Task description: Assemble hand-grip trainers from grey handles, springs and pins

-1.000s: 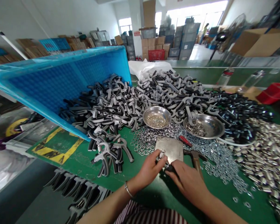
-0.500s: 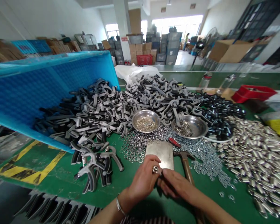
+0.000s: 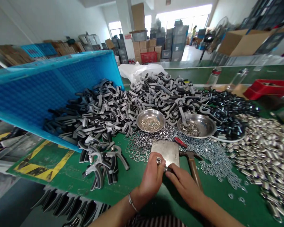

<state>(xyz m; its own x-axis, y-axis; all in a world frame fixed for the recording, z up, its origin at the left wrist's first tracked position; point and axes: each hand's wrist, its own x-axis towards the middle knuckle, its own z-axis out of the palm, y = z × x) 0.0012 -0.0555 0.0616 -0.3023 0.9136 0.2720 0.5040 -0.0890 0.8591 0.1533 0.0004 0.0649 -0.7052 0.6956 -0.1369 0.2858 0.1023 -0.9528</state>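
Pinching a metal fitting (image 3: 158,161) (partly hidden) between left hand (image 3: 151,178) and right hand (image 3: 183,186).

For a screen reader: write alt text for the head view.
A left hand and right hand hold a small metal part beside a steel plate and hammer on a green workbench, near hand grippers spilling from a tipped blue crate.

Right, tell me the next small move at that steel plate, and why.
Probably set the small metal part down on the steel plate. The left hand holds it right at the plate's edge, the right hand is closing in on it, and the plate's face is bare. The wooden-handled hammer lies just beside the plate, close to the right hand.
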